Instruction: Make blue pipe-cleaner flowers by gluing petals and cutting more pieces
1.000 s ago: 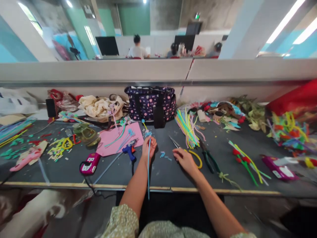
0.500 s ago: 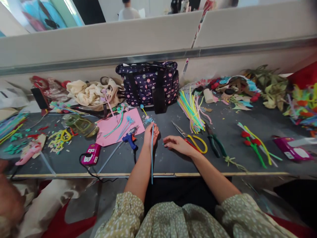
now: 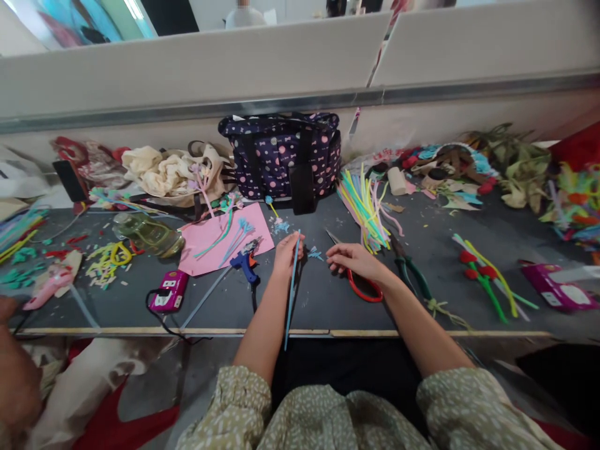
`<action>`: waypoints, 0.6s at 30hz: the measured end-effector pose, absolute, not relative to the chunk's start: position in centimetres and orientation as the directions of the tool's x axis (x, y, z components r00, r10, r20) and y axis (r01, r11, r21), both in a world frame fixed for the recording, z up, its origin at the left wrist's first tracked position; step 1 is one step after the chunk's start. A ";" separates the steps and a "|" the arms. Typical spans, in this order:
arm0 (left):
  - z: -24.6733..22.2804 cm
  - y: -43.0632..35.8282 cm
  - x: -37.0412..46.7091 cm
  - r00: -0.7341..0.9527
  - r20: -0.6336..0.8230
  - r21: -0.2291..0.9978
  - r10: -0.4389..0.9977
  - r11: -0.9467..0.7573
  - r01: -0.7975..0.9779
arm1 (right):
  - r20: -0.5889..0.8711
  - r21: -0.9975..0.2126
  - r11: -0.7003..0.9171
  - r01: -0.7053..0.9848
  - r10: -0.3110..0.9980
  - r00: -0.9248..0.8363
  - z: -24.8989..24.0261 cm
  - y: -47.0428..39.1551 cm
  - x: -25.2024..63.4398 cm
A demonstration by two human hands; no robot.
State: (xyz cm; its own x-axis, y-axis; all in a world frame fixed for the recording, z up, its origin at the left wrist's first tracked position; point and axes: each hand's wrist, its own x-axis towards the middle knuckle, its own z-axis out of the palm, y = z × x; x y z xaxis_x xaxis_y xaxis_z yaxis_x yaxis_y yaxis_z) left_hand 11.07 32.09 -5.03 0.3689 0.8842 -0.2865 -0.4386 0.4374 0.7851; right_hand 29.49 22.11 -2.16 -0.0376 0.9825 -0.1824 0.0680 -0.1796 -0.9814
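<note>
My left hand [image 3: 287, 255] is closed on a long blue pipe cleaner [image 3: 291, 300], pinched near its top. The pipe cleaner hangs down past the table's front edge. My right hand [image 3: 354, 259] is over the scissors [image 3: 368, 294], its fingers loosely curled and apart. It covers much of them; a blade tip and the red handle loop show. Short blue pieces [image 3: 315, 253] lie on the table between my hands. A blue glue gun [image 3: 245, 265] rests left of my left hand, partly on a pink sheet [image 3: 201, 240] with blue and green stems.
Behind stands a dark patterned bag [image 3: 281, 156] with a phone [image 3: 302, 189] in front. Pliers [image 3: 415, 272] and a pipe cleaner bundle [image 3: 365, 209] lie to the right. A bottle [image 3: 150, 234] and a purple box [image 3: 169, 291] are left. Another person's arm [image 3: 16, 369] shows at far left.
My right hand has moved right, over the scissors, uncovering their red loop and hiding the yellow one. Short blue pieces now show between my hands. My left hand still holds the pipe cleaner, now tilted.
</note>
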 end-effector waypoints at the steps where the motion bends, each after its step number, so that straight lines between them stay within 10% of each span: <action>1: -5.0 32.0 11.1 0.364 -0.287 0.793 0.886 0.433 -0.428 | -0.177 -0.979 -0.169 0.113 0.982 -0.062 -2.4 22.1 29.5; 18: -4.4 31.5 10.9 0.326 -0.301 0.819 0.896 0.418 -0.392 | 0.136 -0.722 0.170 0.671 0.985 -0.103 -4.2 23.2 29.2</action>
State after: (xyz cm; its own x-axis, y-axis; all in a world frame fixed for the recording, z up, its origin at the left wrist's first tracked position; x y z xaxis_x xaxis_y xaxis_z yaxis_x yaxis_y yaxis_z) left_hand 10.93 31.48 -4.39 0.3264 0.8961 -0.3007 -0.3924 0.4179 0.8194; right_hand 29.17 23.23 -4.23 -0.1033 0.9854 0.1356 0.6707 0.1696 -0.7221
